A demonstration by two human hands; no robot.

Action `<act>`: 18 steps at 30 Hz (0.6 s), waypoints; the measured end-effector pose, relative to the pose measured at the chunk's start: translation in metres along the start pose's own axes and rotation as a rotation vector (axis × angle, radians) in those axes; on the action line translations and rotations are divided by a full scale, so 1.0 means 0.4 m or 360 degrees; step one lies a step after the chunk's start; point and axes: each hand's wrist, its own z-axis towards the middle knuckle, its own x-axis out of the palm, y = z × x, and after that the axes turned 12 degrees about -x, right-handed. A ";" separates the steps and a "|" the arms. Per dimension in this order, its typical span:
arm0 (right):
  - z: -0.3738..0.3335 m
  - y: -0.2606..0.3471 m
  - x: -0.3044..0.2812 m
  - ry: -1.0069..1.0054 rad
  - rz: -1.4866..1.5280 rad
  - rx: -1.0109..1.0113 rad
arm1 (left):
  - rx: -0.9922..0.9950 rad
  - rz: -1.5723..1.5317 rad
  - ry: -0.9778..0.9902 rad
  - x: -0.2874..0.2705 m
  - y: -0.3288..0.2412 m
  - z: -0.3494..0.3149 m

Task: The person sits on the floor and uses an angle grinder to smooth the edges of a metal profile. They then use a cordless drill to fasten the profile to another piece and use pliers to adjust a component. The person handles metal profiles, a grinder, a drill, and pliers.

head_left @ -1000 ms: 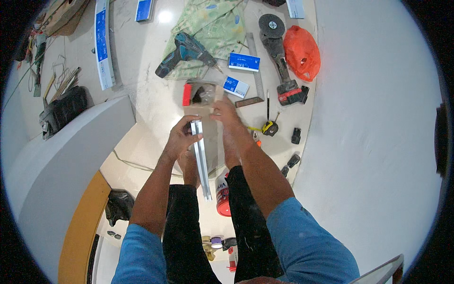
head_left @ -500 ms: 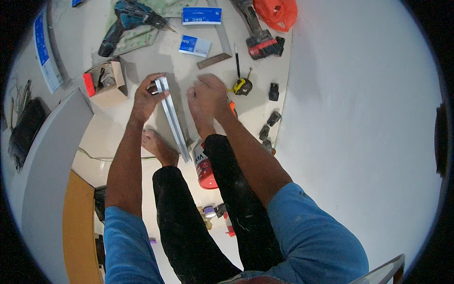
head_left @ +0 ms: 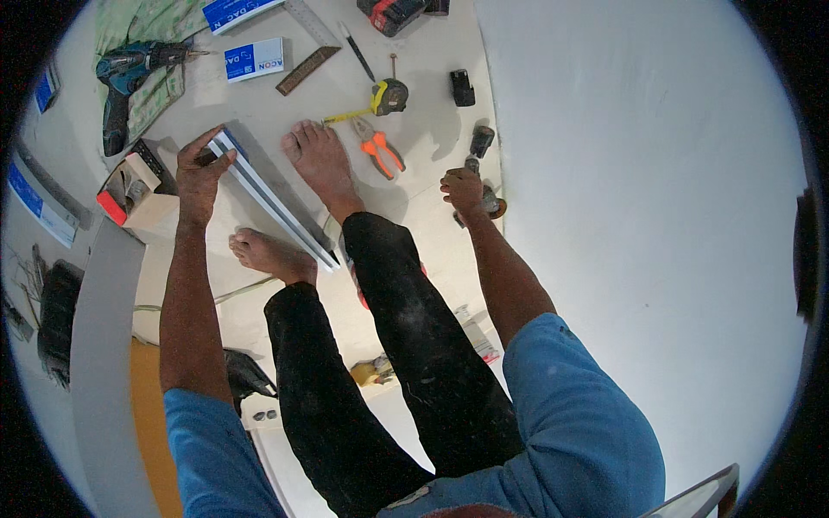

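My left hand (head_left: 203,177) is closed around the upper end of a long, silvery metal channel (head_left: 275,200). The channel slants down to the right, its lower end between my feet. Over by the white wall, my right hand (head_left: 464,190) has its fingers curled on a dark tool (head_left: 494,203) with a round, brownish disc-like end. My hand covers much of that tool, so its exact kind is unclear. Orange-handled pliers (head_left: 380,151) lie between my right foot and that hand. Above them is a yellow-and-black tape measure (head_left: 390,97), its blade slightly out.
A teal drill (head_left: 129,73) lies on green patterned cloth at upper left. Nearby are an open carton (head_left: 138,190), blue-and-white pieces (head_left: 255,59), a try square (head_left: 308,69), a pencil (head_left: 358,53) and a black block (head_left: 462,88). A white wall (head_left: 639,216) bounds the right.
My right hand has gone from beside the channel to the dark tool by the wall. My left hand still holds the channel, now more slanted. The view has shifted, uncovering the pliers.
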 end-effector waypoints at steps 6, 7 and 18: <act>-0.004 0.027 0.131 -0.0008 0.0039 -0.0008 | 0.0351 0.0160 -0.0072 -0.010 0.058 0.042; 0.002 0.038 0.159 0.0012 -0.0010 -0.0027 | 0.0324 0.0248 -0.0089 -0.010 0.059 0.038; -0.015 0.561 0.632 0.0307 -0.0809 -0.1446 | 0.0340 0.0435 -0.0165 -0.017 0.124 0.054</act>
